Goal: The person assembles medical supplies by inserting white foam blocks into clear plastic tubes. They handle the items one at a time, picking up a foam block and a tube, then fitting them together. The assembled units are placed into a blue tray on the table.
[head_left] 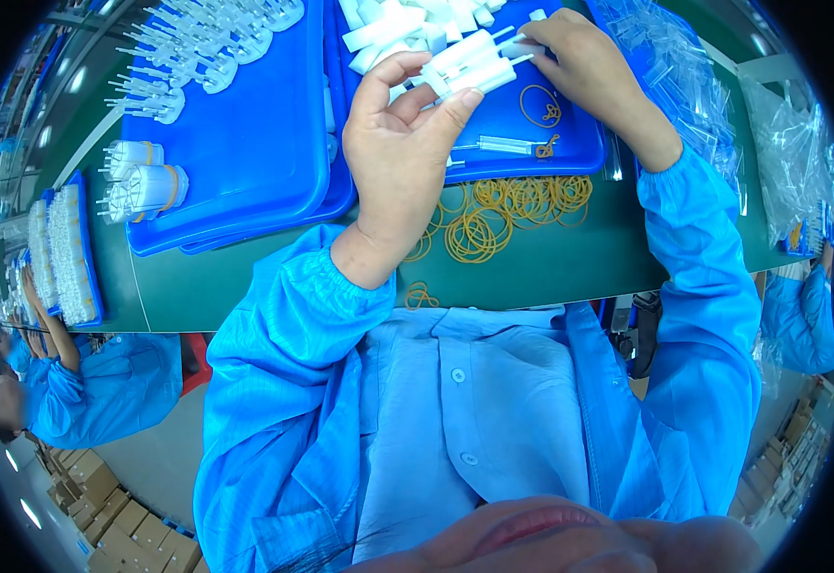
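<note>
My left hand [393,158] is closed around a bundle of white plastic pieces [474,65], pinched between thumb and fingers. Thin translucent rods stick out of the bundle's right side. Just right of these rods is my right hand [593,76], its fingers bent together. A small white tip shows at its fingertips; what they hold is mostly hidden. Under both hands lies a blue tray [574,153] with a heap of white blocks [388,33] at its far side. A clear rod piece [505,145] and a few rubber bands [541,105] lie in this tray.
Yellow rubber bands [479,224] are heaped on the green table [312,286] in front of the tray. The left blue tray [235,143] bears pronged white parts [202,43] and two banded white bundles [154,191]. Clear plastic pieces [675,91] lie at right. A co-worker [102,387] sits at left.
</note>
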The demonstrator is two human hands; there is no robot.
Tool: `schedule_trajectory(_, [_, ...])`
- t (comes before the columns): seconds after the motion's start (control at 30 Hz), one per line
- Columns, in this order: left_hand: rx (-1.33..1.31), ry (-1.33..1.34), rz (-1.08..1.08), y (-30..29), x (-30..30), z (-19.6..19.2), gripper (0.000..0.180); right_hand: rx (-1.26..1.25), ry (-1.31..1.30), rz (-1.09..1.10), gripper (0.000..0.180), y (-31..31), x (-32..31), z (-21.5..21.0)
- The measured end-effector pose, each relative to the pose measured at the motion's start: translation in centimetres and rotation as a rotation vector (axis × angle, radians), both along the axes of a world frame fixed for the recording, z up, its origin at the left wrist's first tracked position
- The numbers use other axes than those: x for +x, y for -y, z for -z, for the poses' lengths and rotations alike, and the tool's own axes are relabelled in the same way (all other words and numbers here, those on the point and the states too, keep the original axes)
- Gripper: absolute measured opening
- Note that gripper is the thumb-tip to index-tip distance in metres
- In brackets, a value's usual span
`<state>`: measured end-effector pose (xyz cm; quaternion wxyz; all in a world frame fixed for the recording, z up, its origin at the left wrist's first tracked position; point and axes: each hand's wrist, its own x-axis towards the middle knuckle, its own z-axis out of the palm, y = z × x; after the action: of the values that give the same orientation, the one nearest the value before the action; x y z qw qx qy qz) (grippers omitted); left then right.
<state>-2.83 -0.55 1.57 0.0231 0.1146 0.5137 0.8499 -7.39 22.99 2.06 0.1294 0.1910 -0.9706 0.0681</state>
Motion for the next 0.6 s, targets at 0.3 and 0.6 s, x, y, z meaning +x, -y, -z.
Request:
schedule_trajectory(0.3, [0.008,0.075,0.015,0.8,0.2,0.2,0.045,-1.05,0.367,0.013,0.022,-0.3,4.8,-2.0])
schedule_trajectory(0.6, [-0.043,0.015,0.064,0.8,0.0,1.0,0.045,-0.952,0.23,0.149,0.03,-3.0,6.0,1.0])
